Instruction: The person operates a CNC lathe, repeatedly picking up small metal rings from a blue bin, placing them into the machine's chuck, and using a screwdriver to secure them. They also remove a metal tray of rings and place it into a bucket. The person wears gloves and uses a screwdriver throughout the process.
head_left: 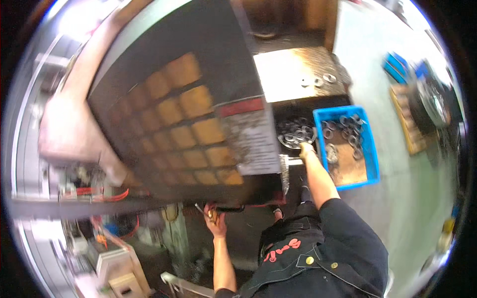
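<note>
My right hand point(306, 150) is closed at the near rim of a round pan point(290, 145) heaped with metal rings point(299, 134). Blur hides what its fingers grip. Low on the left, my left hand point(215, 222) curls round a small brassy thing that I cannot make out. A thin rod point(199, 208) sticks out beside that hand, close to the dark handle point(233, 208) on the lower edge of a large black machine panel point(198, 119). To the right of the pan, a blue crate point(372, 154) holds more dark rings along its far and side walls.
Several rings point(318, 82) lie on a brightly lit worktop point(283, 69) beyond the pan. A wooden pallet point(406, 119) and blue boxes point(395, 67) stand on the floor at right. The panel fills much of the left, with red hoses point(117, 196) below it.
</note>
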A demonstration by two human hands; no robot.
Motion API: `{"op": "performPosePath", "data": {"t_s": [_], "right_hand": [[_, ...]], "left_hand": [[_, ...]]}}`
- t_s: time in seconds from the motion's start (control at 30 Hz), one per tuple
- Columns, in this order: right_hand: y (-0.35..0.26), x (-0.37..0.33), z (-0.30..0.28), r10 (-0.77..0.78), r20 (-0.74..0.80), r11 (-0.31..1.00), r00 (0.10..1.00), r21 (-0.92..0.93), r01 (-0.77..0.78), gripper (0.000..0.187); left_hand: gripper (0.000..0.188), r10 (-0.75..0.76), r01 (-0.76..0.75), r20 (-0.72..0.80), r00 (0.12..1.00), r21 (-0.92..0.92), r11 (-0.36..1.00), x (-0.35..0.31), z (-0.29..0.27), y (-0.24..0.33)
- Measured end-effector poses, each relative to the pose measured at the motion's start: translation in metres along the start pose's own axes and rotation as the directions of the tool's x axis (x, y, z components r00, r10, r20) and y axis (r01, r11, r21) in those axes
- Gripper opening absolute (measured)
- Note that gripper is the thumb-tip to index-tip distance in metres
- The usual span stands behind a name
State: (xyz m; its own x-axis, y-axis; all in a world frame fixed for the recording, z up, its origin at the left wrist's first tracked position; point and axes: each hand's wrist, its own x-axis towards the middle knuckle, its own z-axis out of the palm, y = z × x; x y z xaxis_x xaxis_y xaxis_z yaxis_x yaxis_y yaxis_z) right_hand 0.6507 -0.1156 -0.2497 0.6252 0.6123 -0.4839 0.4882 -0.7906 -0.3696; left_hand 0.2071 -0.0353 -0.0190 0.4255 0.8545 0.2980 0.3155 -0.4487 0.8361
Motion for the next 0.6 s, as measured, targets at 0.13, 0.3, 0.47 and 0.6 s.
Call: {"op": "performPosePath", "data": {"t_s": [0.13,0.3,0.47,0.6], "right_hand": [[0.011,0.028,0.019,0.473,0.240,0.627,0.848,0.584,-0.515,0.030],[0.025,0.047,0.038,0.580,0.359,0.230,0.731,0.789,-0.570,0.036],[0.002,0.048,0.040,0.606,0.361,-0.170,0.709,0.929,-0.329,0.042],[-0.036,0.019,0.013,0.595,0.361,-0.100,0.718,0.920,-0.380,0.054]], "left_hand": [[0.051,-0.180,0.099,0.183,0.967,0.379,0.920,-0.022,-0.008,-0.071],[0.057,-0.177,0.150,0.160,0.971,0.170,0.974,-0.014,0.001,-0.064],[0.067,-0.300,0.304,0.068,0.951,-0.050,0.951,-0.010,-0.011,-0.064],[0.067,-0.327,0.327,-0.106,0.939,-0.023,0.945,-0.018,-0.004,-0.055]]}}
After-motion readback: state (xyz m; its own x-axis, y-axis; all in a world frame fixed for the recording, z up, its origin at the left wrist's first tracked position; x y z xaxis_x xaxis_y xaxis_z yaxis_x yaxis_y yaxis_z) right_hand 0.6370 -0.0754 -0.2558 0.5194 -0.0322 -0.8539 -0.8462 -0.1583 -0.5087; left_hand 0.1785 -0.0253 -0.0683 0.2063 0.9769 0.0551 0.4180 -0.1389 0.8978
